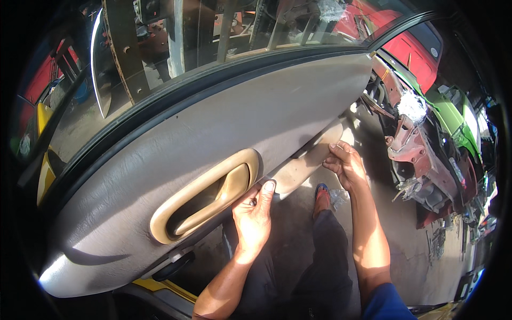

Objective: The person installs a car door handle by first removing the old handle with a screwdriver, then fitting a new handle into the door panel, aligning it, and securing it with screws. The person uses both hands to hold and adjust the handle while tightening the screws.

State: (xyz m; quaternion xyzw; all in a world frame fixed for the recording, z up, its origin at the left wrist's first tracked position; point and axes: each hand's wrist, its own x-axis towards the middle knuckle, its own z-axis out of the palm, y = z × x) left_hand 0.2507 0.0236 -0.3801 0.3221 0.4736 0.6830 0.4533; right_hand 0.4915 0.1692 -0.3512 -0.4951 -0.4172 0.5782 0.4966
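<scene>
Here's the big grey padded car door panel [298, 96], stretching diagonally across the view! Under its lower edge sits the curved beige molded door pocket [300, 169], and left of that, the tan oval pull handle [233, 184]. The right hand [348, 166] pinches the pocket's far edge, fingers narrow; the left hand [252, 217], thumb up, is beside the handle, its grip impossible to tell.

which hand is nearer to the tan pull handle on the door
The left. The left hand is close by the pull handle's lower right side; the right hand is farther right, at the beige door pocket.
</scene>
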